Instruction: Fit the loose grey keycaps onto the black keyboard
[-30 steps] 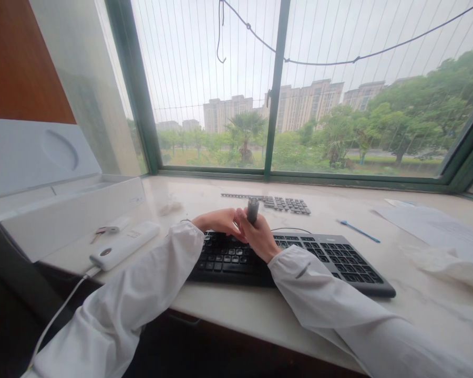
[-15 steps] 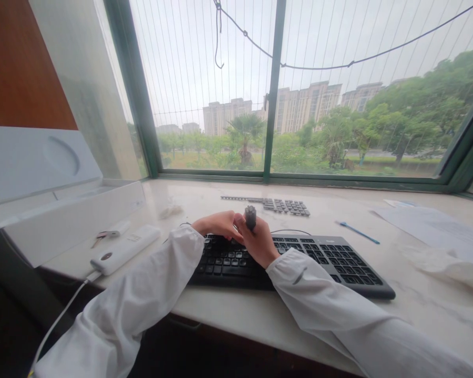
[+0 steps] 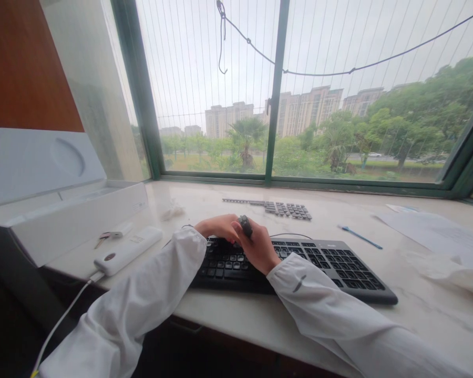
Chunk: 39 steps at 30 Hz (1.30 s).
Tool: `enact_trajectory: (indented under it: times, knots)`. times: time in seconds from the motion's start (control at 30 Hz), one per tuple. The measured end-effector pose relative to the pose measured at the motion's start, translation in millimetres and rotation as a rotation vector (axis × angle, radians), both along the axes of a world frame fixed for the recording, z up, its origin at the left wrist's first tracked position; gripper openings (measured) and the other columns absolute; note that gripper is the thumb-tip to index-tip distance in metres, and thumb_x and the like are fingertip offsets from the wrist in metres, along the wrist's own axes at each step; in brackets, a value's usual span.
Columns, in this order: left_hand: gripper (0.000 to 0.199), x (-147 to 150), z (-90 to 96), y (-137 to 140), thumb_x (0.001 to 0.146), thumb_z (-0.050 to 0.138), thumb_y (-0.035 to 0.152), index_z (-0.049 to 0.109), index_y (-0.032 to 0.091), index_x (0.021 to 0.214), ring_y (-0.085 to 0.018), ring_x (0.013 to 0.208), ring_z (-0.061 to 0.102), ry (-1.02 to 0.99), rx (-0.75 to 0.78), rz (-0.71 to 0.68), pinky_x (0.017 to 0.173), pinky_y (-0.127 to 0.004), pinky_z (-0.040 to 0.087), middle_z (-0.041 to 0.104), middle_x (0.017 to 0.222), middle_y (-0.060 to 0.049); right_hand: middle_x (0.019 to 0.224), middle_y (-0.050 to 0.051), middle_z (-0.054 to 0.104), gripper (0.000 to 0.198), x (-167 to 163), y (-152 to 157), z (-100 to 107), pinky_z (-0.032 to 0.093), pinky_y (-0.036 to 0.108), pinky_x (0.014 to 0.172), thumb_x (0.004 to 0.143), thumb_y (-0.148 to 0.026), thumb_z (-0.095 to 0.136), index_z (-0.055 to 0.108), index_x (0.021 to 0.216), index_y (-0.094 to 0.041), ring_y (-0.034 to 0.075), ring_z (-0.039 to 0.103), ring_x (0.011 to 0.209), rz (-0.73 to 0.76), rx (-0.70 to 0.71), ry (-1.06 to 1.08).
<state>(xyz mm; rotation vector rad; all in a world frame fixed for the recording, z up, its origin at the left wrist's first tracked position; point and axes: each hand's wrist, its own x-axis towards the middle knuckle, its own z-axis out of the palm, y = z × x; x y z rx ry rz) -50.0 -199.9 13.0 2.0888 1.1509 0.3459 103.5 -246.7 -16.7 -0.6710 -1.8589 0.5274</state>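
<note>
A black keyboard (image 3: 331, 265) lies on a pale marble sill in front of me. My right hand (image 3: 258, 247) rests over its upper left keys, fingers closed around a small dark grey tool (image 3: 245, 224) that tilts to the left. My left hand (image 3: 217, 227) sits right beside it, fingertips down on the top key rows; whether it pinches anything is hidden. Both arms wear white sleeves. Behind the keyboard, rows of loose dark keycaps (image 3: 284, 209) are laid out on the sill.
An open white box (image 3: 63, 218) stands at the left, with a white power bank (image 3: 126, 250) on a cable and a key beside it. A blue pen (image 3: 360, 237), papers (image 3: 437, 233) and crumpled plastic (image 3: 443, 268) lie at the right. A window runs along the back.
The dark tool in my right hand has tipped from upright to leaning left and sits lower. Both hands stayed over the keyboard's upper left; the view shifted slightly.
</note>
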Motion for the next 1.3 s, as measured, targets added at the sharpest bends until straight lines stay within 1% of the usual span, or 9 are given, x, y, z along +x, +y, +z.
enact_trajectory:
  times: [0.27,0.4,0.6,0.77,0.93,1.0,1.1,1.2,1.3]
  knots:
    - [0.011,2,1.4,-1,0.057,0.068,0.02,0.066,0.013,0.064,-0.013,0.053,0.054,0.057,0.013,0.019,0.048,-0.022,0.04,0.057,0.051,0.002,0.06,-0.002,0.051,0.033,0,1,-1,0.033,0.022,0.054,0.089,-0.045,0.045,0.051,0.071,-0.018,0.011,0.039,0.057,-0.036,0.018,0.011]
    - [0.011,4,2.3,-3,0.057,0.069,0.022,0.066,0.013,0.063,-0.013,0.052,0.055,0.046,0.013,0.032,0.047,-0.022,0.041,0.057,0.051,0.002,0.059,-0.003,0.05,0.033,0,0,-1,0.032,0.022,0.054,0.089,-0.045,0.045,0.049,0.069,-0.018,0.01,0.038,0.056,-0.061,0.012,-0.002]
    - [0.013,4,-2.0,-2,0.058,0.069,0.023,0.067,0.013,0.066,-0.012,0.053,0.054,-0.001,0.017,0.014,0.049,-0.021,0.041,0.059,0.053,0.002,0.059,-0.003,0.048,0.034,0,1,0,0.033,0.023,0.054,0.089,-0.047,0.044,0.048,0.069,-0.019,0.011,0.038,0.057,-0.095,-0.007,0.0]
    - [0.012,2,-4.2,1,0.058,0.068,0.023,0.064,0.012,0.061,-0.013,0.052,0.055,0.018,0.022,0.021,0.048,-0.022,0.041,0.057,0.051,0.001,0.058,-0.003,0.049,0.033,0,-3,1,0.032,0.022,0.054,0.089,-0.046,0.044,0.045,0.069,-0.02,0.011,0.037,0.056,-0.098,0.019,-0.014]
    - [0.014,-1,-6.1,6,0.062,0.064,0.019,0.06,0.011,0.051,-0.013,0.052,0.053,0.047,0.091,-0.051,0.049,-0.022,0.039,0.056,0.049,0.0,0.057,-0.004,0.048,0.027,0,-10,2,0.031,0.022,0.054,0.089,-0.04,0.045,0.042,0.07,-0.021,0.01,0.035,0.052,-0.064,0.11,-0.064]
    - [0.012,0,-5.2,4,0.062,0.068,0.022,0.066,0.011,0.057,-0.012,0.052,0.052,0.033,0.073,-0.04,0.049,-0.021,0.039,0.058,0.051,0.0,0.055,-0.004,0.045,0.029,1,-8,4,0.03,0.022,0.053,0.089,-0.042,0.044,0.04,0.069,-0.021,0.01,0.034,0.051,-0.132,0.101,-0.024]
    - [0.025,2,-2.3,-1,0.059,0.076,0.035,0.073,0.014,0.071,-0.01,0.053,0.052,0.023,0.009,-0.007,0.049,-0.02,0.038,0.062,0.057,0.0,0.053,-0.004,0.044,0.031,8,1,10,0.03,0.023,0.053,0.089,-0.045,0.042,0.042,0.068,-0.022,0.012,0.035,0.052,-0.261,0.073,0.016]
    - [0.037,2,0.2,-4,0.057,0.078,0.046,0.074,0.014,0.075,-0.009,0.053,0.051,-0.023,-0.034,0.031,0.047,-0.019,0.037,0.063,0.061,-0.001,0.056,-0.001,0.05,0.034,21,13,17,0.031,0.024,0.055,0.089,-0.046,0.041,0.048,0.067,-0.021,0.013,0.042,0.055,-0.295,0.037,-0.064]
    - [0.043,3,1.2,-4,0.058,0.077,0.051,0.074,0.014,0.079,-0.009,0.051,0.051,-0.133,-0.028,0.113,0.047,-0.019,0.039,0.062,0.061,-0.001,0.06,0.001,0.057,0.036,36,25,22,0.032,0.025,0.055,0.087,-0.049,0.044,0.054,0.066,-0.02,0.015,0.048,0.057,-0.312,-0.05,-0.179]
